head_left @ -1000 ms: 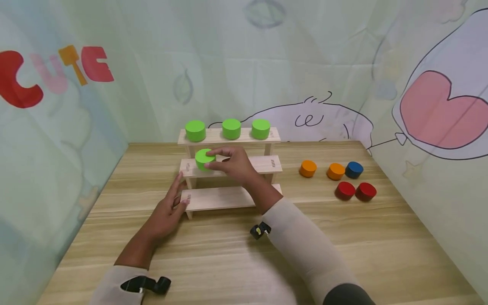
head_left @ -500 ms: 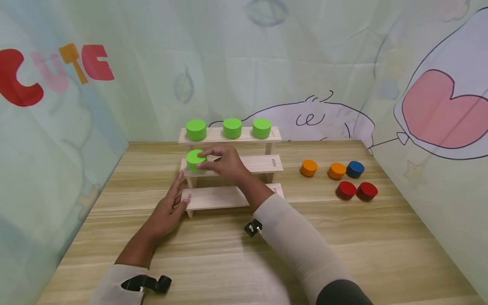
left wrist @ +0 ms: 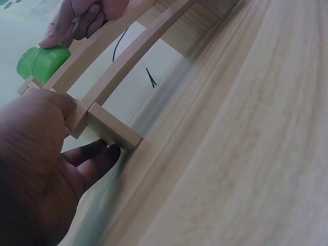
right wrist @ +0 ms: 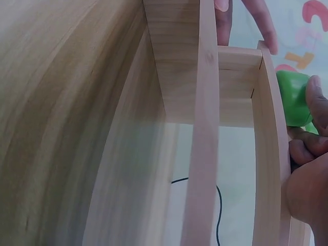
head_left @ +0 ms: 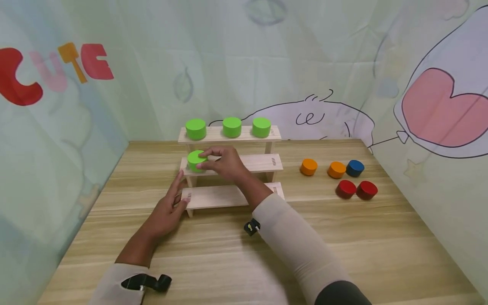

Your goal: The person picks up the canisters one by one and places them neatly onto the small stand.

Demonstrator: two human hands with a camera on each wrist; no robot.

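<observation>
A three-step wooden stand [head_left: 221, 197] rises on the table. At the left end of its middle step is a green round block [head_left: 195, 161], pinched between the thumb and fingers of my right hand [head_left: 225, 164]. In the right wrist view, the thumb lies against the side of that green block [right wrist: 294, 97]. My left hand [head_left: 166, 214] rests against the stand's left side, fingers stretched along it and thumb at the bottom step. The left wrist view shows those fingertips [left wrist: 110, 154] at the side panel [left wrist: 114, 125].
Three green blocks [head_left: 231, 127] stand spaced along the top step. Right of the stand lie two orange blocks [head_left: 309, 167], a blue block [head_left: 355, 168] and two red blocks [head_left: 346, 189]. A printed cloth [head_left: 305, 51] hangs behind the table [head_left: 221, 254].
My right hand has shifted left with the green block to the end of the middle step, then stayed almost still over the last half second. The left hand keeps its place.
</observation>
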